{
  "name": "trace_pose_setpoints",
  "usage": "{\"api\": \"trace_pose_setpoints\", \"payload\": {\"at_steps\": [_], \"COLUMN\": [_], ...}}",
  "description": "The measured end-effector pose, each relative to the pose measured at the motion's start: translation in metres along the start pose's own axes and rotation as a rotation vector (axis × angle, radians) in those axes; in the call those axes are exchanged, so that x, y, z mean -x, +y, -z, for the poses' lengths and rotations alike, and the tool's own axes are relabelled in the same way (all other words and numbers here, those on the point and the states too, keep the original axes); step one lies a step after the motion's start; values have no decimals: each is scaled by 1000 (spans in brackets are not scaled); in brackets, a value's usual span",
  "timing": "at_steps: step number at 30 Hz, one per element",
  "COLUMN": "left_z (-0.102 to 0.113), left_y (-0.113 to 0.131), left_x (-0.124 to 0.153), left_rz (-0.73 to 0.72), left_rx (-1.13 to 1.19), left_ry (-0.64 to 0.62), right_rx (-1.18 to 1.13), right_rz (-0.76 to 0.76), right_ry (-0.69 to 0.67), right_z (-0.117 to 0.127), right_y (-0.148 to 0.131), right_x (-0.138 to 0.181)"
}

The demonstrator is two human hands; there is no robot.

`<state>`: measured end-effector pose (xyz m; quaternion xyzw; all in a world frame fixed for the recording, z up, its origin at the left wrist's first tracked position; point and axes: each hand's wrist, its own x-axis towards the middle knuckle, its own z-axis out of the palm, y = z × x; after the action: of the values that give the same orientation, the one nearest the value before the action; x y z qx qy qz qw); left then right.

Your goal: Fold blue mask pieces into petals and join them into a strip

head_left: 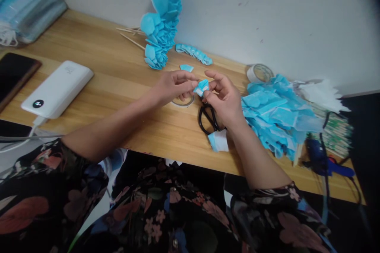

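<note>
The left hand (173, 87) and right hand (224, 101) each pinch a small blue piece (202, 86) between thumb and fingertips, just above the counter (118, 71). Black scissors (207, 120) lie at 6 o'clock under the right hand. Blue cuttings (273, 114) are heaped at 3 o'clock, blue flowers (162, 27) stand at 11, and a power bank (57, 89) lies at 9.
</note>
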<state>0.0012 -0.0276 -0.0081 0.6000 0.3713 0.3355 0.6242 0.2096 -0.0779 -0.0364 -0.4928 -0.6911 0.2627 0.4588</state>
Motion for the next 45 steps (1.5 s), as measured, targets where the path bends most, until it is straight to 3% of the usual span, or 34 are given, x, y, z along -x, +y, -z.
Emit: {"api": "trace_pose_setpoints", "payload": {"at_steps": [9,16,26,37,45], "left_z": [0,1,2,2,-1], "left_y": [-1,-5,-12,-11,-8], "left_x": [0,0,-4,-3,2], "left_rz": [-73,-148,-44,-63,-127], "left_rx": [-87,-103,-15,-57,-203], "left_ry": [23,-63,-86,-128,-131], "right_rx": [-156,-220,-241,-347,-260], "right_rz": [-58,-109,-108,-239,-198], "right_ry": [-22,-11,74,84,24], "right_z": [1,1,-1,1,-1], "right_y": [-1,-4,-5,-6,-11], "right_x": [-1,-1,-2,-2,-2]}}
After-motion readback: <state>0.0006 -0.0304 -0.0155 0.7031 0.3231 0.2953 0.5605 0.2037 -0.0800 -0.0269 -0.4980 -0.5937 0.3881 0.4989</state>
